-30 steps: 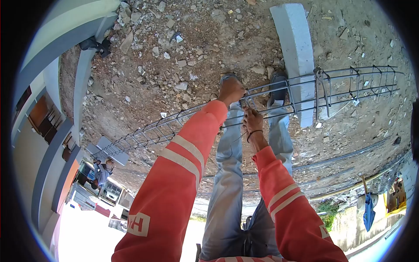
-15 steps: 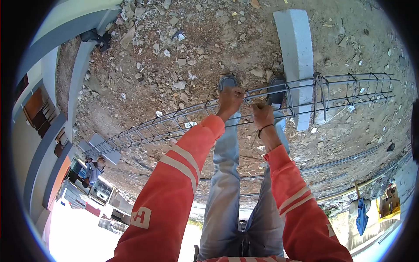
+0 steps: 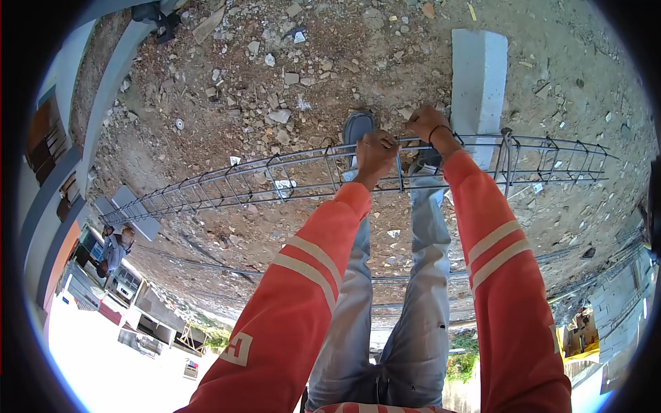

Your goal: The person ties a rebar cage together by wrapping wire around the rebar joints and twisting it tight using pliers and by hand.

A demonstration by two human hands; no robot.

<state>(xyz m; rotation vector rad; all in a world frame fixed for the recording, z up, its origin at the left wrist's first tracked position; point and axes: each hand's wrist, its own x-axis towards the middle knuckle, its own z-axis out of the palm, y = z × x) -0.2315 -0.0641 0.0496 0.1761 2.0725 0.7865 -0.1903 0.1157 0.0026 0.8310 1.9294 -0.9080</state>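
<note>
A long rebar cage of thin steel bars and square stirrups runs crosswise in front of my legs. My left hand is closed round its far upper bar, beside a stirrup. My right hand, with a dark band at the wrist, reaches over the cage to just beyond the far bar. Its fingers are curled together in a pinch; whatever is between them is too small to make out. My shoes stand under the cage, one left of my right hand.
A pale concrete block lies under the cage at the right; another light support bears its far left end. A person is near that end. Loose rubble covers the ground, and long bars lie behind my legs.
My right hand has moved from the near side of the cage up and over to its far side. My left hand has shifted slightly right along the bar. The view has tilted.
</note>
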